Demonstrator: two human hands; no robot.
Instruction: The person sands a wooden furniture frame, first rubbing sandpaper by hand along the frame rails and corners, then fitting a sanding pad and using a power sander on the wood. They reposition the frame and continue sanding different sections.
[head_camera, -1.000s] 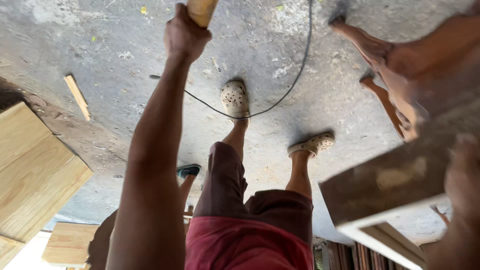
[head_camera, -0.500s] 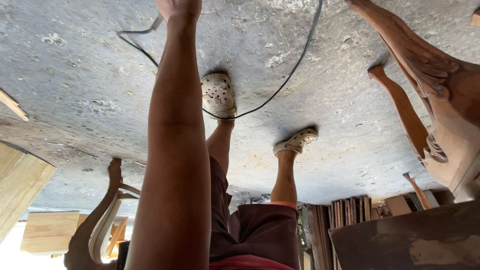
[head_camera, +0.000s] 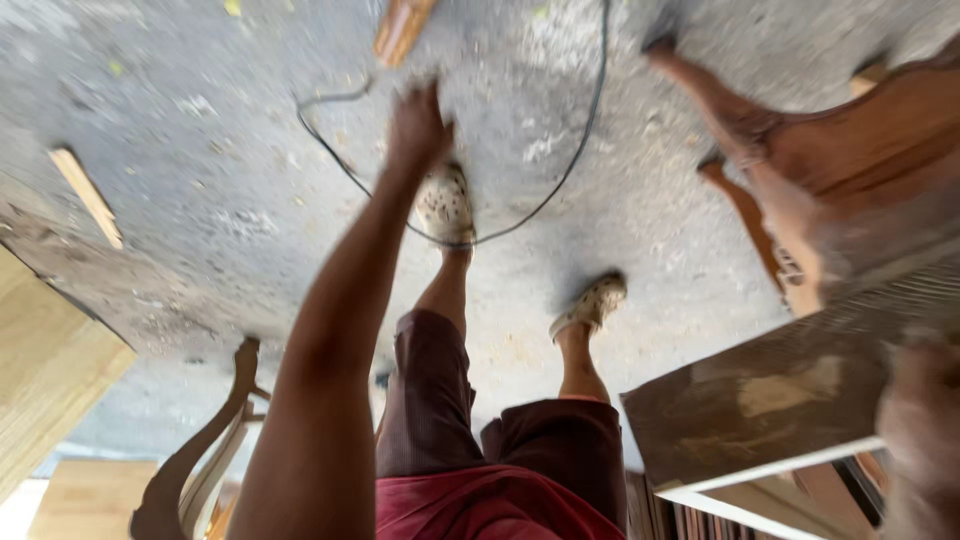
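My left hand (head_camera: 416, 124) stretches down toward the concrete floor, blurred, with nothing in it. It sits just short of a short wooden handle (head_camera: 401, 30) lying on the floor beside a thin black cable (head_camera: 560, 180). My right hand (head_camera: 918, 432) is a blur at the right edge, gripping the end of a dark, worn wooden board (head_camera: 760, 400) with a pale edge. My legs in dark red shorts and my two speckled clogs (head_camera: 445, 203) stand between the hands.
A carved brown chair (head_camera: 800, 150) stands at the right. Pale wooden panels (head_camera: 45, 380) lean at the left, a curved chair leg (head_camera: 200, 450) is near them, and a wood offcut (head_camera: 88, 195) lies on the floor.
My left hand, which gripped the wooden handle a second ago, is now off it and lower. The view has swung, and the board in my right hand is back in sight.
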